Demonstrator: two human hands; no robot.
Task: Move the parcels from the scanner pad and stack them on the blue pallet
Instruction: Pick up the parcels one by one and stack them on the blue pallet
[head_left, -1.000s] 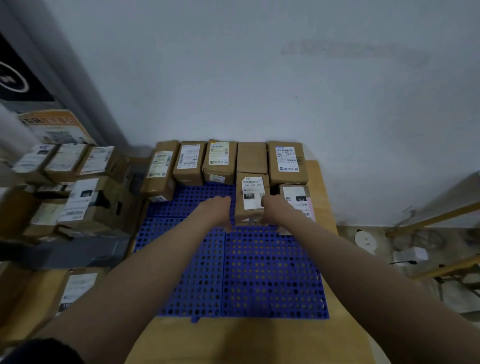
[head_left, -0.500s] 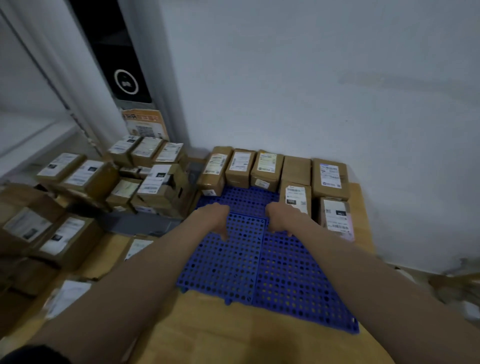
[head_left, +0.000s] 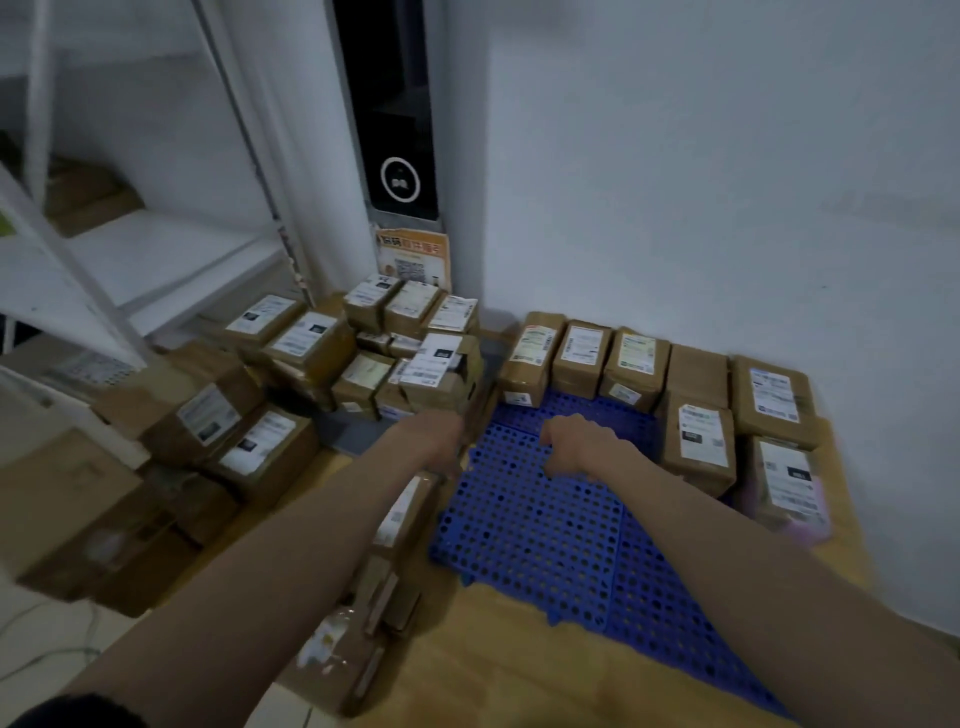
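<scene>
Empty-handed between parcels: the left hand (head_left: 439, 436) and right hand (head_left: 574, 441) hover with fingers loosely curled downward, gripping nothing, the right over the blue pallet (head_left: 530, 525) and the left just off its left edge.

The job looks less than half done. Five brown parcels (head_left: 582, 351) line the pallet's far edge against the wall, and two more (head_left: 701, 441) begin a second row at its right side. Most of the pallet's perforated surface is bare, and nothing is stacked a second layer high yet.

To the left of the pallet, a large heap of labelled boxes (head_left: 415, 364) waits on and around a grey pad (head_left: 358, 434), which appears to be the scanner pad. More parcels (head_left: 400, 525) lie along the pallet's near-left side on the wooden desk (head_left: 493, 654).
</scene>
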